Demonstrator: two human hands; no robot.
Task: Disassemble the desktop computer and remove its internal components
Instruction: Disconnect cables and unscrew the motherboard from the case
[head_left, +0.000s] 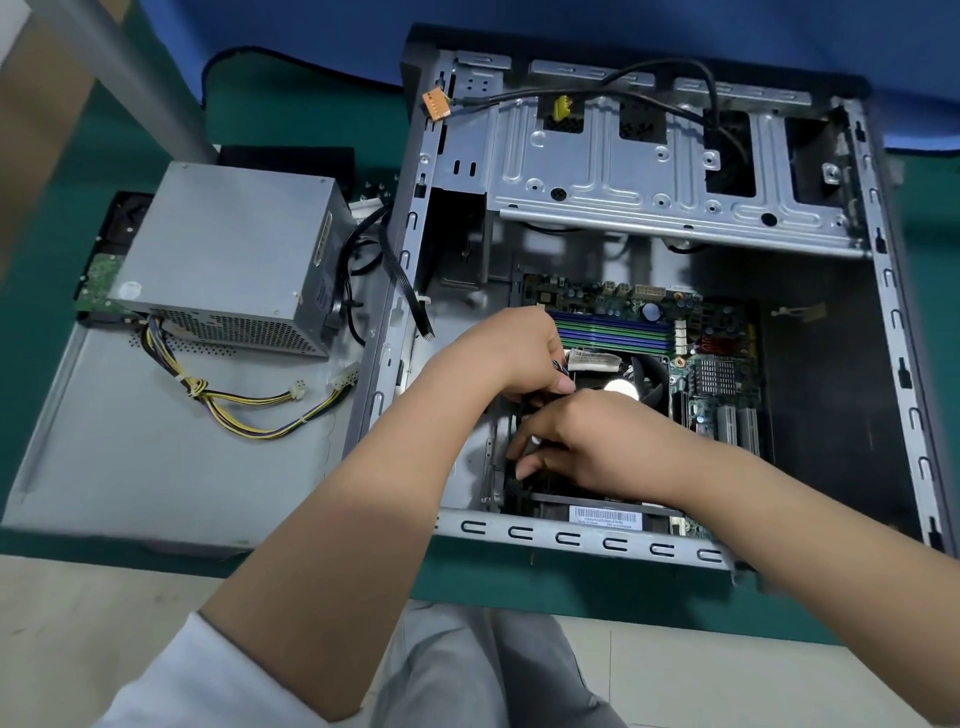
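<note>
The open grey computer case (906, 322) lies on its side on the green mat. Inside it sits the green motherboard (722, 332) with blue and green memory slots (613, 330) and a black CPU cooler fan (644, 376). My left hand (511, 353) reaches in at the fan's left edge, fingers curled round a black part and thin wires there. My right hand (582, 441) lies just below it, fingers curled down on a black part near the case's rear wall. What exactly each hand holds is hidden by the hands.
A removed grey power supply (228, 260) with yellow and black cables (249, 410) rests on the detached side panel (130, 467) at left. A green circuit board (101, 280) pokes out beneath it. An empty drive cage (649, 171) with black cables and an orange connector (435, 104) spans the case top.
</note>
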